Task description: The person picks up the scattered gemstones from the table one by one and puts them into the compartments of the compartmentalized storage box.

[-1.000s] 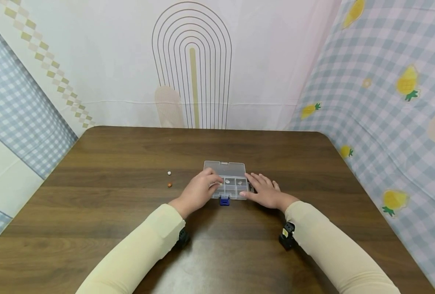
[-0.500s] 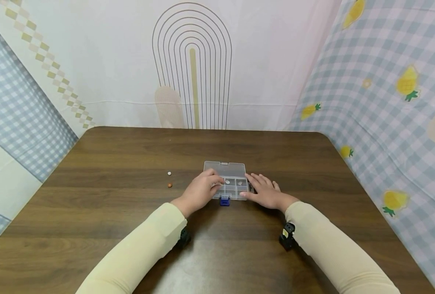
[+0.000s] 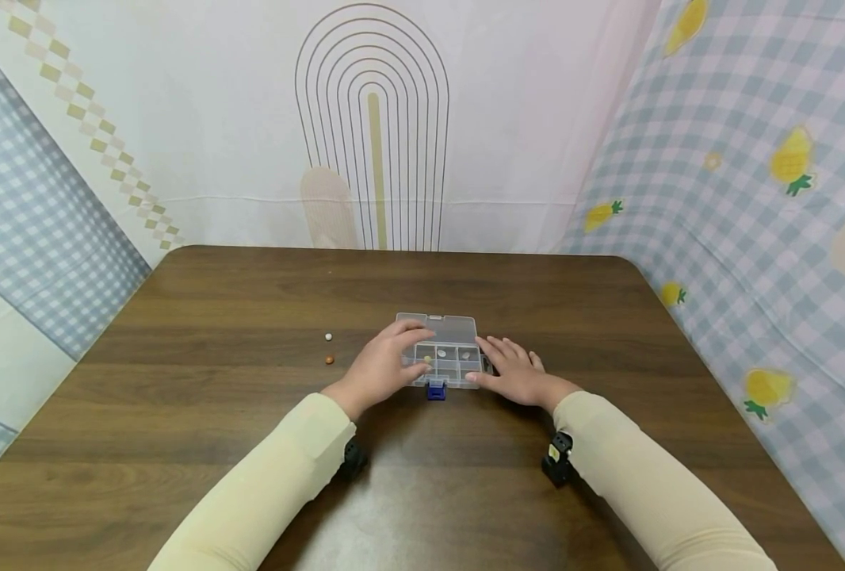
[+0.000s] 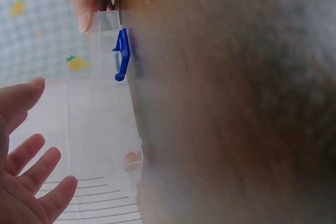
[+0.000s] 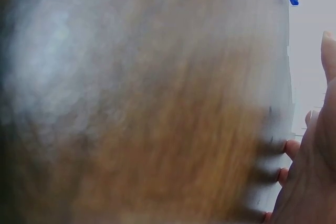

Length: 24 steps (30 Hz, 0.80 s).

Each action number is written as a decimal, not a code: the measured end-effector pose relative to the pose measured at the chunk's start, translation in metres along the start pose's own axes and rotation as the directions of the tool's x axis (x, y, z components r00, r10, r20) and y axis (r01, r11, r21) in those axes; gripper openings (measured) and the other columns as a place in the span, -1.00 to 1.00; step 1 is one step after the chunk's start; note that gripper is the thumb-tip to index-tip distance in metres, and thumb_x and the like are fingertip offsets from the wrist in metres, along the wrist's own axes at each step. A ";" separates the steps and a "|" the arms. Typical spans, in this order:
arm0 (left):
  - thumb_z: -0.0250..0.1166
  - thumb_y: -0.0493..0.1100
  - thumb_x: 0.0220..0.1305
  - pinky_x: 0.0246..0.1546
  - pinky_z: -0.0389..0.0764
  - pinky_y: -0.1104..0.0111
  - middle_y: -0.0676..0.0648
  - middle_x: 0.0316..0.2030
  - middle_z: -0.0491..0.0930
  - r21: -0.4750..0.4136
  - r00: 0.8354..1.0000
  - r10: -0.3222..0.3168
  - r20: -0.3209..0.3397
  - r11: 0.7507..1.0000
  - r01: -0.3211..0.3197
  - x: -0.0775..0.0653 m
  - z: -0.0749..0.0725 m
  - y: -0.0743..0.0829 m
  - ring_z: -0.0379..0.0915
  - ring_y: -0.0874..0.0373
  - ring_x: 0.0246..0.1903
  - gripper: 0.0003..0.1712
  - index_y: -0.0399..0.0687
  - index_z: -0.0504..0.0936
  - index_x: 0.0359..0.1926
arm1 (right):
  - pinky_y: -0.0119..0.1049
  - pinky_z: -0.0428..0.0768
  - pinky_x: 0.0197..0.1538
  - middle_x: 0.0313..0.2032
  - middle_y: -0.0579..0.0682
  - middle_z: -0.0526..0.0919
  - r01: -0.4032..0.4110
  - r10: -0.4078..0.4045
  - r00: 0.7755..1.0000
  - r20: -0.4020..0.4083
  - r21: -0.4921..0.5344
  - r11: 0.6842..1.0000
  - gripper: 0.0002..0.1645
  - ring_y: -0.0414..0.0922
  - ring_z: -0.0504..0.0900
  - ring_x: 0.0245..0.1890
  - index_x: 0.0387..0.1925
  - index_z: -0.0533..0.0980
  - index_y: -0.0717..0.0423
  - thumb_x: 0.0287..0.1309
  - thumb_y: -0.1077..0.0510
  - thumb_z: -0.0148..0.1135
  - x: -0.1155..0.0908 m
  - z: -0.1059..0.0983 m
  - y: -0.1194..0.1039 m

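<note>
No text, label, brand, number or sign can be read in any view, neither on the plastic box point(image 3: 449, 375) nor on the printed cloth point(image 3: 515, 127) at twelve o'clock.

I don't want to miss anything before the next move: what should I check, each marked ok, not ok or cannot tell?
1. Lid open: ok, laid back at the far side of the box.
2. Left grip free: ok, spread, with nothing visible in it.
3. Right grip at the box's right end: ok.
4. Box held firmly: cannot tell.
5. White piece and orange piece stowed: not ok, both on the table.
6. Yellow piece lying flat: cannot tell, too small.
</note>
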<state>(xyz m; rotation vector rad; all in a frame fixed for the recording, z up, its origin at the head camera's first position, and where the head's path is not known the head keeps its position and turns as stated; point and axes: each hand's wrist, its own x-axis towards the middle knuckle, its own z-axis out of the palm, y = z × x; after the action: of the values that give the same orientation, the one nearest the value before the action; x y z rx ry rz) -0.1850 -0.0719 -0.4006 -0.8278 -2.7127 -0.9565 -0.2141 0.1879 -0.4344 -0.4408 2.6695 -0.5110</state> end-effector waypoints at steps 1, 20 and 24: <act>0.45 -0.19 0.12 0.11 0.50 0.14 -0.13 0.21 0.43 -0.004 1.000 -0.004 -0.001 1.000 0.004 0.000 -0.001 0.000 0.48 -0.02 0.09 -0.44 -0.10 0.56 0.17 | 0.38 -0.26 0.33 0.52 0.00 -0.19 0.000 0.000 1.000 0.000 -0.001 1.000 0.06 0.12 -0.32 0.50 0.54 -0.20 -0.20 0.19 -0.57 -0.20 0.000 0.000 0.000; 0.55 -0.13 -0.03 0.23 0.36 0.03 -0.11 0.33 0.32 -0.104 0.989 -0.125 -0.073 0.988 0.117 -0.006 -0.030 -0.022 0.29 -0.08 0.28 -0.20 -0.09 0.47 0.28 | 0.39 -0.28 0.32 0.52 0.01 -0.19 0.025 -0.025 1.000 -0.018 0.009 1.000 0.10 0.11 -0.33 0.50 0.54 -0.19 -0.20 0.15 -0.60 -0.21 0.000 0.002 0.003; 0.55 -0.14 -0.03 0.25 0.34 0.02 -0.12 0.34 0.31 -0.106 0.985 -0.151 -0.085 0.984 0.142 -0.010 -0.035 -0.029 0.28 -0.09 0.29 -0.19 -0.09 0.46 0.29 | 0.38 -0.29 0.32 0.52 0.01 -0.19 0.024 -0.024 1.000 -0.016 0.013 1.000 0.09 0.11 -0.33 0.50 0.54 -0.20 -0.19 0.16 -0.60 -0.20 0.000 0.002 0.002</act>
<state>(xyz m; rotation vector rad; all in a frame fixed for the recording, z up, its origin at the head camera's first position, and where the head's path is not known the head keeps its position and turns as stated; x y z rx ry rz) -0.1941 -0.1167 -0.3913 -0.5886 -2.6953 -1.1381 -0.2136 0.1897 -0.4366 -0.4680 2.6772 -0.5405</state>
